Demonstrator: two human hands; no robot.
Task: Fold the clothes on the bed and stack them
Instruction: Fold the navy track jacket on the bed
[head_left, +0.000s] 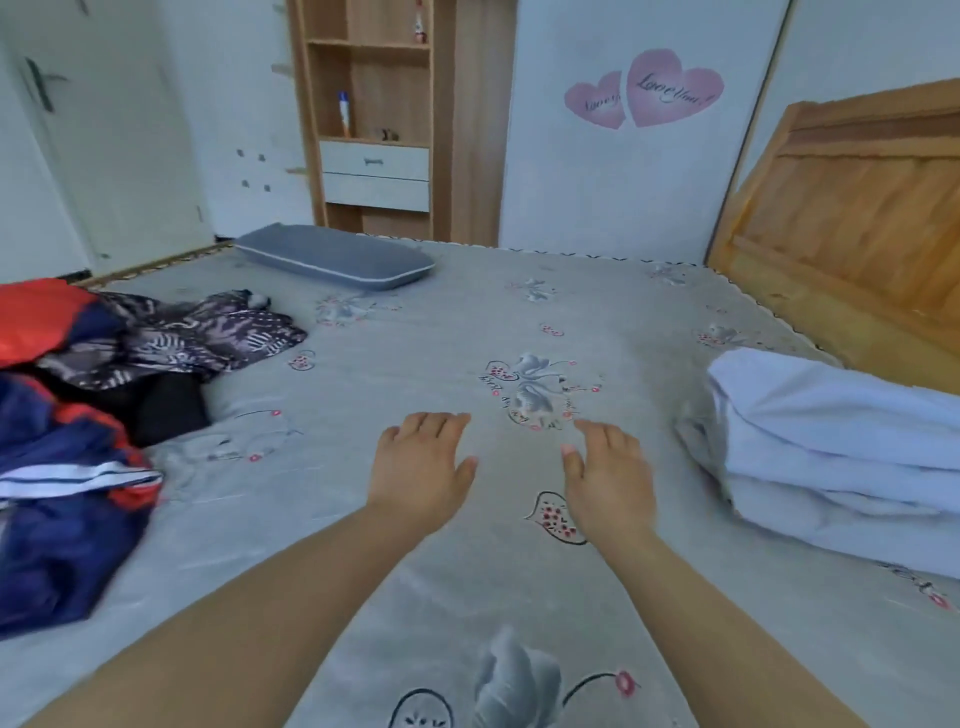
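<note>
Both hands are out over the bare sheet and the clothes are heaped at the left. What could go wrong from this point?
1. The navy and red jacket lies at the bed's near left side; tugging the heap could drag it off.
2. The patterned garment overlaps a black garment, so lifting one may pull both.
3. The left hand and right hand hold nothing, and the white folded bedding limits folding space at right.

Soft even daylight, faint shadows, slight overall blur, wide-angle bending at edges
</note>
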